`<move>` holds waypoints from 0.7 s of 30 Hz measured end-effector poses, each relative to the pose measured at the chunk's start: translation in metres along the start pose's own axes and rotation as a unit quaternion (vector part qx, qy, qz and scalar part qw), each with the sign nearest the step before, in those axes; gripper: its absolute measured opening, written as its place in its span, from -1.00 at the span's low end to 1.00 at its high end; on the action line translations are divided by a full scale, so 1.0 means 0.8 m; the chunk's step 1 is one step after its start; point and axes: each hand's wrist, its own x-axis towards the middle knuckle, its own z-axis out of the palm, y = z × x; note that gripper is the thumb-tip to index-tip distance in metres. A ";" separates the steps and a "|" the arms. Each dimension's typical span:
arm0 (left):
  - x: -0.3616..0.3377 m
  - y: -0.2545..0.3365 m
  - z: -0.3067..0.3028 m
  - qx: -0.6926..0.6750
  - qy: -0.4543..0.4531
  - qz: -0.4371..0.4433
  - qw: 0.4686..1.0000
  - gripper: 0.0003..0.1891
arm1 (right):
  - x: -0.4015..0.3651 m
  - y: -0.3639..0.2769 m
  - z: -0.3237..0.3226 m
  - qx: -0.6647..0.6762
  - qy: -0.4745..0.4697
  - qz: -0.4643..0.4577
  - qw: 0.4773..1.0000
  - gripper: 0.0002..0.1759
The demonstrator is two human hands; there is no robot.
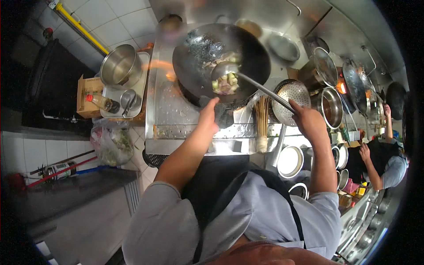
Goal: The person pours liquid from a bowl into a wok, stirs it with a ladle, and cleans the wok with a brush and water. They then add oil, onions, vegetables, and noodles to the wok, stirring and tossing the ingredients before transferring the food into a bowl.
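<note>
Head view: we list one wok (194, 53) on the burner, with vegetables (225, 84) at its near side. The ladle (223, 70) has its bowl in the wok, and its long handle runs down and right to our right hand (309, 120), grip clenched on the end. Our left hand (209, 115) is nearer the wok, grip clenched on a cloth (226, 117) at the near rim.

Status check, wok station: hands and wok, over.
Left hand grips wok through cloth. Right hand holds ladle, dipped in food. Flame beside wok, nothing blocking.
</note>
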 end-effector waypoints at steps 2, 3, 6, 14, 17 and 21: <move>0.025 -0.011 -0.009 0.046 0.018 0.020 0.999 -0.71 | -0.024 0.014 -0.011 0.061 -0.016 0.010 0.998 -0.40; 0.030 -0.016 -0.014 0.094 0.039 0.040 0.994 -0.74 | -0.038 0.019 -0.017 0.125 -0.034 0.020 0.991 -0.40; -0.025 -0.017 -0.007 0.068 0.049 0.040 0.996 -0.77 | -0.077 0.035 -0.048 0.126 -0.057 -0.041 0.990 -0.43; -0.080 -0.018 -0.010 0.115 0.079 0.032 0.990 -0.74 | -0.009 -0.044 0.053 0.143 -0.073 0.020 0.987 -0.37; -0.072 -0.067 -0.084 0.078 0.031 0.103 0.991 -0.70 | 0.001 -0.044 0.093 0.165 -0.009 0.031 0.986 -0.35; -0.098 -0.076 -0.107 0.079 -0.002 0.074 0.994 -0.74 | -0.039 0.001 0.030 0.279 -0.060 0.052 0.957 -0.36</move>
